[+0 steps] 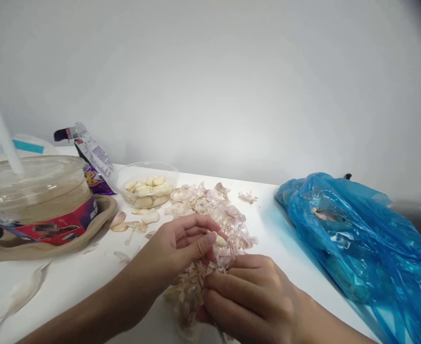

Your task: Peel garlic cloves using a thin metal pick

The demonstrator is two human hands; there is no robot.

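My left hand [174, 248] pinches a pale garlic clove [219, 240] between thumb and fingers, just above a heap of papery garlic skins [213, 215] on the white table [285, 239]. My right hand [253, 296] is curled closed right below it, over the near end of the heap; what its fingers hold is hidden. A clear plastic bowl [124, 174] with several peeled cloves [147, 186] stands behind the heap, to the left.
A large drink cup [34, 196] with a straw sits on a tan cloth at the left. A purple snack packet [95, 162] leans behind the bowl. A crumpled blue plastic bag [357, 239] fills the right side. Loose cloves and skins lie near the cup.
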